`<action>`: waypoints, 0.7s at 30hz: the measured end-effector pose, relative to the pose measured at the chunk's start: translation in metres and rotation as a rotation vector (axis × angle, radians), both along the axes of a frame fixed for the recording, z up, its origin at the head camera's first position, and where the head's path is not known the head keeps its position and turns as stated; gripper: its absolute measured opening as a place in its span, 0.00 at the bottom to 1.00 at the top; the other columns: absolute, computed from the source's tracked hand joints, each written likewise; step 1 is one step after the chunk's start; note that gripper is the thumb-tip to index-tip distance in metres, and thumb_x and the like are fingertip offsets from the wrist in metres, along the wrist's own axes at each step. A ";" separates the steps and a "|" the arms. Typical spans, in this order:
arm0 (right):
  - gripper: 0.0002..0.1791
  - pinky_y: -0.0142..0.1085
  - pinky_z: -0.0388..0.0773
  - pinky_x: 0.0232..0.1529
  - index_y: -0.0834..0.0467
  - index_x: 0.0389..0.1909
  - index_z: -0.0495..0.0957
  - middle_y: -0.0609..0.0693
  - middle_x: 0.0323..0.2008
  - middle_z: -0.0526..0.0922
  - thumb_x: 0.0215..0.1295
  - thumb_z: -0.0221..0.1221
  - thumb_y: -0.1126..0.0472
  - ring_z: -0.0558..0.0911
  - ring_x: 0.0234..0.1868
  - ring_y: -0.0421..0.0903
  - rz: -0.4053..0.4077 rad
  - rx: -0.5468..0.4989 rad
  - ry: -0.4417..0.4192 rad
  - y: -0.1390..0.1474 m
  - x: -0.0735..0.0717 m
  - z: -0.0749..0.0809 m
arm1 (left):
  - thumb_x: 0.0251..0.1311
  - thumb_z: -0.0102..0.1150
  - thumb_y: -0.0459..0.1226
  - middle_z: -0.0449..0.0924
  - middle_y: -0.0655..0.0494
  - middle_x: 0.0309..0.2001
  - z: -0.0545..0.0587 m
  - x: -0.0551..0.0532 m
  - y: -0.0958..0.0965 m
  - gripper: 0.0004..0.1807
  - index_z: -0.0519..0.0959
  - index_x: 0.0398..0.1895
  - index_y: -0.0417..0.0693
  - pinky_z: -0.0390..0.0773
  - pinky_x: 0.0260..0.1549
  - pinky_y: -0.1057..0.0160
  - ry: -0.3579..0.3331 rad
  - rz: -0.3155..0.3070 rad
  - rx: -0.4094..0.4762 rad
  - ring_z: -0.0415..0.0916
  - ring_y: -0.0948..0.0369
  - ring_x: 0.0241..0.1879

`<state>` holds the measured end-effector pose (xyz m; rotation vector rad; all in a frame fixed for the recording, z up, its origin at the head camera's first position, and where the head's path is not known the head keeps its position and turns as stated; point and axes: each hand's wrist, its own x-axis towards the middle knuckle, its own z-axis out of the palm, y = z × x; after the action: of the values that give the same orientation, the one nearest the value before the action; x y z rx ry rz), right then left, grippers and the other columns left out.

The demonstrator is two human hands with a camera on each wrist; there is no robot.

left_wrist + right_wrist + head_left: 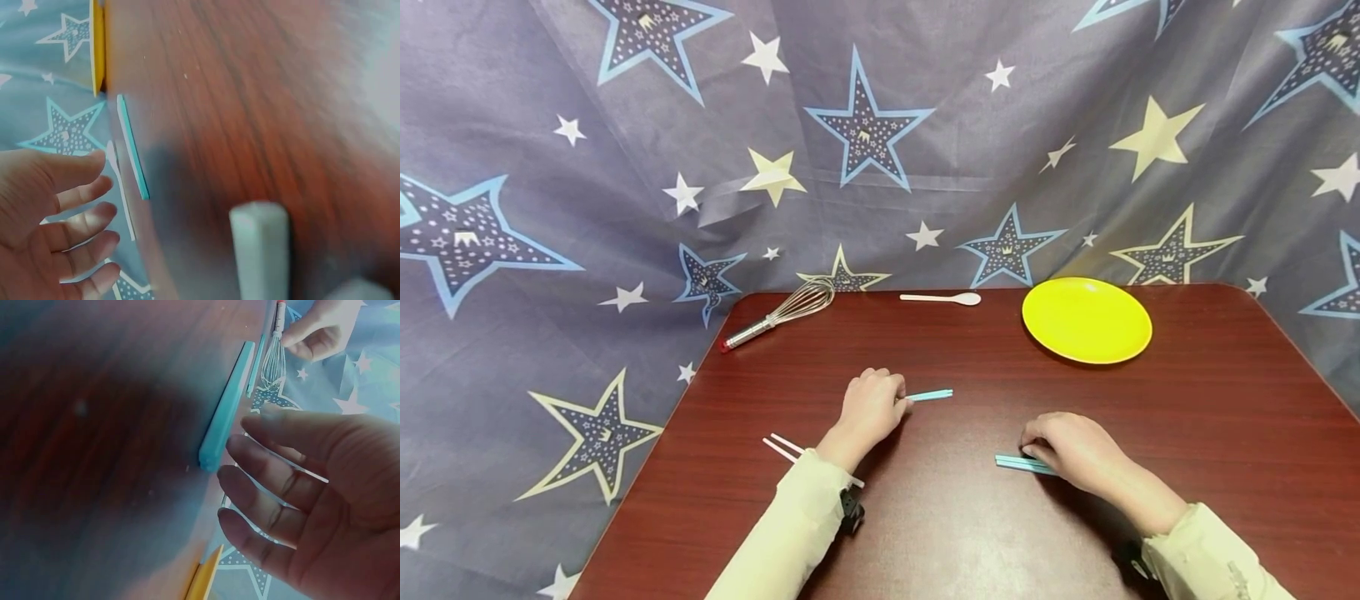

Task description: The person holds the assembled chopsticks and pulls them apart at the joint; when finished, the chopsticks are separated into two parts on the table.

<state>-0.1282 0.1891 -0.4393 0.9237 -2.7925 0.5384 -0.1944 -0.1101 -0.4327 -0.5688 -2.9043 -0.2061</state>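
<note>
In the head view my left hand (pixel 868 408) is by a light blue chopstick pair (pixel 934 395). The left wrist view shows that hand's fingers (pixel 87 219) loosely bent, apart from the light blue sticks on the table. My right hand (pixel 1078 450) hovers beside a second light blue chopstick pair (pixel 1022 464), partly covering its right end in the head view. From the right wrist, its fingers (pixel 269 487) look spread and relaxed, with nothing between them. A pale pinkish chopstick pair (pixel 782 448) lies under my left forearm, which hides its middle.
A wire whisk (pixel 786 312) lies at the table's back left, with a white spoon (pixel 940 298) along the back edge. Right of it is a yellow plate (pixel 1086 321). Behind the dark red table (pixel 925 517) hangs a star-patterned cloth (pixel 955 192).
</note>
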 end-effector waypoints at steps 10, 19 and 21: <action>0.08 0.37 0.75 0.30 0.47 0.27 0.82 0.35 0.25 0.77 0.54 0.70 0.64 0.77 0.29 0.39 -0.049 0.002 0.031 0.001 0.001 0.003 | 0.54 0.70 0.44 0.77 0.60 0.28 0.007 0.013 -0.026 0.08 0.80 0.26 0.54 0.76 0.32 0.53 -0.017 -0.024 0.115 0.76 0.53 0.35; 0.08 0.38 0.76 0.31 0.48 0.28 0.81 0.36 0.26 0.77 0.54 0.70 0.64 0.78 0.30 0.41 -0.076 -0.012 0.052 -0.001 0.002 0.004 | 0.56 0.68 0.41 0.80 0.55 0.33 0.007 0.023 -0.049 0.05 0.82 0.31 0.53 0.76 0.40 0.52 -0.120 -0.083 0.210 0.77 0.53 0.40; 0.08 0.38 0.77 0.32 0.48 0.28 0.81 0.36 0.27 0.77 0.54 0.70 0.64 0.78 0.31 0.41 -0.083 -0.015 0.055 -0.001 0.003 0.004 | 0.56 0.68 0.40 0.80 0.56 0.32 0.006 0.026 -0.055 0.04 0.82 0.31 0.53 0.75 0.42 0.53 -0.133 -0.098 0.223 0.77 0.54 0.40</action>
<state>-0.1257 0.1882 -0.4349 0.8034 -2.7588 0.5136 -0.1688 -0.1650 -0.4267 -0.6821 -2.9250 -0.5943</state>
